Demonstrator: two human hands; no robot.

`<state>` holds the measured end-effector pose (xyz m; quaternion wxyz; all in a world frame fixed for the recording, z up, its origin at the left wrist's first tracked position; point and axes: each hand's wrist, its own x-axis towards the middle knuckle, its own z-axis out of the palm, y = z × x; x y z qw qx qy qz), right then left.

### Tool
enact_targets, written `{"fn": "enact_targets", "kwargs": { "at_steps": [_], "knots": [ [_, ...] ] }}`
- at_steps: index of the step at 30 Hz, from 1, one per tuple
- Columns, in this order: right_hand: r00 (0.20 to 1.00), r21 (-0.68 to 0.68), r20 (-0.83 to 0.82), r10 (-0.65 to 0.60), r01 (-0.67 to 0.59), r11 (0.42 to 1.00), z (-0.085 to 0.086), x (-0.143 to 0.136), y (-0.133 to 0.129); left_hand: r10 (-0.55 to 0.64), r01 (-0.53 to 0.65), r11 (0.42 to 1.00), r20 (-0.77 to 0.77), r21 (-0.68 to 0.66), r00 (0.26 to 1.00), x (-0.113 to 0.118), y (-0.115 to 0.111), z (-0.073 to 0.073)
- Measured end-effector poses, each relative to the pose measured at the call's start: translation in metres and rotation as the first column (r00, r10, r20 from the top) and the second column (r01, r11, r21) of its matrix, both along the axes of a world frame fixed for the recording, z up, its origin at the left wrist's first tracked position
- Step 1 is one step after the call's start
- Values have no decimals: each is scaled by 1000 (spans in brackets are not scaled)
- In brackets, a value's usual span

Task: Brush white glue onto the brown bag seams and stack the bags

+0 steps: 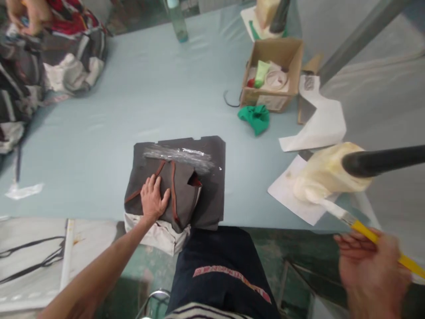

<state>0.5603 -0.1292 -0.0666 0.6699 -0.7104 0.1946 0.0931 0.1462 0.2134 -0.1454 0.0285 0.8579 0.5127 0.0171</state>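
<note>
My left hand point(154, 198) lies flat with fingers spread on a grey fabric piece with brown trim point(184, 188), which looks like part of a sewn bag. Whitish cloth point(159, 235) hangs from it over the table's near edge. Beneath it is a dark grey panel point(212, 199), with a shiny wet smear across its far part. In my right hand point(372, 261) is a brush with a yellow handle point(363, 230). Its white-coated bristles touch the mouth of a cream-coloured, glue-crusted container point(327, 170) lying on white paper point(288, 181).
A cardboard box point(272, 99) with small items stands at the back right, a green cloth point(255, 117) before it. White paper point(320, 124) lies nearby. A bottle point(178, 22) is at the far edge. Another person's hands point(31, 15) are over grey-and-red bags point(76, 44) at left.
</note>
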Motion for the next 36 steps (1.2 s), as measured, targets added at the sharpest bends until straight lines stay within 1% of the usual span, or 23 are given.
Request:
{"fn": "enact_targets", "kwargs": {
  "at_steps": [2,3,5,7,9,11,12,13,14,15,16,17,18,20,22,24,27,29,32,34,36],
  "knots": [
    [990,135,-86,111,-99,986,8,-6,29,6,-6,1000,10,-9,1000,-3,-2,-2],
    [977,200,-110,182,-157,967,12,-11,48,8,-8,1000,16,-13,1000,-4,-2,-3],
    [934,316,-115,339,-289,904,22,-24,91,10,-9,1000,29,-24,1000,-6,-4,-5],
    [880,426,-94,465,-387,818,37,-44,135,12,-10,999,46,-38,999,-7,-5,-7],
    [822,532,-83,563,-441,723,57,-75,175,24,-21,998,70,-51,997,-7,-5,-7],
    [764,633,-96,638,-448,631,75,-116,208,43,-37,997,102,-60,994,-5,-6,-7],
    [734,675,-109,671,-441,592,79,-139,222,50,-42,997,119,-65,992,-5,-6,-6],
    [702,704,-115,703,-442,556,80,-162,233,54,-44,997,136,-69,989,-4,-6,-5],
    [651,721,-130,748,-456,521,75,-183,242,54,-43,996,152,-72,987,-4,-6,-3],
    [606,726,-131,785,-480,492,66,-201,250,51,-39,996,168,-74,985,-4,-6,-2],
    [615,706,-128,778,-494,507,53,-215,257,47,-34,997,183,-76,982,-4,-6,0],
    [646,677,-122,754,-501,539,37,-224,263,43,-29,997,197,-73,980,-4,-6,2],
    [659,657,-123,742,-506,558,21,-229,267,38,-25,998,210,-64,977,-3,-7,4],
    [679,637,-137,722,-497,589,-8,-227,274,26,-18,999,240,-36,970,0,-10,8],
    [687,642,-162,708,-471,605,-26,-215,277,9,-6,1000,273,-12,962,5,-13,13],
    [699,655,-190,689,-433,620,-34,-204,278,7,-3,1000,298,-13,954,13,-14,17],
    [703,673,-233,672,-382,633,-38,-195,277,60,-52,998,300,-35,952,27,-8,18],
    [687,684,-257,679,-368,630,-40,-193,276,103,-96,995,285,-39,953,35,-2,13],
    [663,698,-273,697,-362,618,-47,-187,272,129,-128,992,256,-20,958,44,3,0],
    [644,706,-292,707,-353,614,-53,-181,271,138,-143,990,245,0,960,46,3,-8],
    [625,707,-323,711,-340,620,-59,-175,271,155,-165,986,245,21,957,47,2,-12]
  ]
}}
